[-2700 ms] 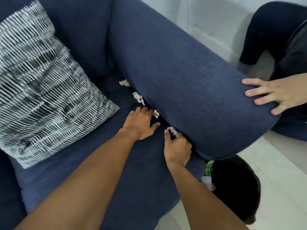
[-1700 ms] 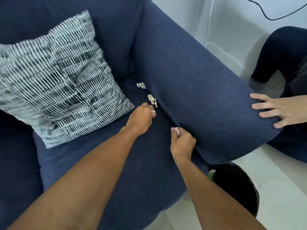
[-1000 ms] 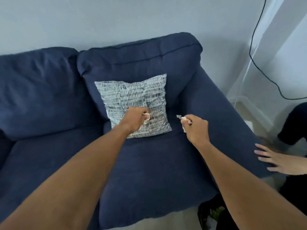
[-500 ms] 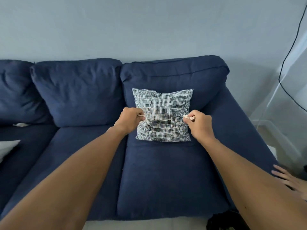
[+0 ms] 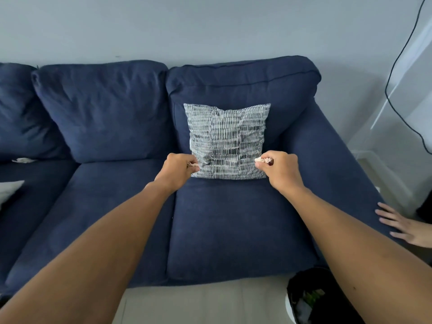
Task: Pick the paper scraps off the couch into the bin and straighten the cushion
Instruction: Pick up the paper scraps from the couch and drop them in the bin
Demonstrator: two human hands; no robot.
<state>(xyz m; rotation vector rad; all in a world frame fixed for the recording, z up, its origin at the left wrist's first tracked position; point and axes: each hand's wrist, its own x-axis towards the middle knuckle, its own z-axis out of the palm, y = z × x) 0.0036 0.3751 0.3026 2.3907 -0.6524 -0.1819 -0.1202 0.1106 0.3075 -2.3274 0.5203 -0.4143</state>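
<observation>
- Fingers (image 5: pixel 192 165) of both hands, raised from the armrest seam, pinch paper scraps (image 5: pixel 260 159) beside the cushion's (image 5: pixel 226 141) lower corners.
- Scraps not yet binned; bin (image 5: pixel 304 300) sits below the seat's front-right corner.

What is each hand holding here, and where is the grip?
Left hand and right hand each pinch a paper scrap in the fingertips, beside the cushion lower edges.

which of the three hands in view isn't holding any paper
The third hand at the right edge: it lies flat and open on the couch armrest, while left hand and right hand each pinch scraps.
</observation>
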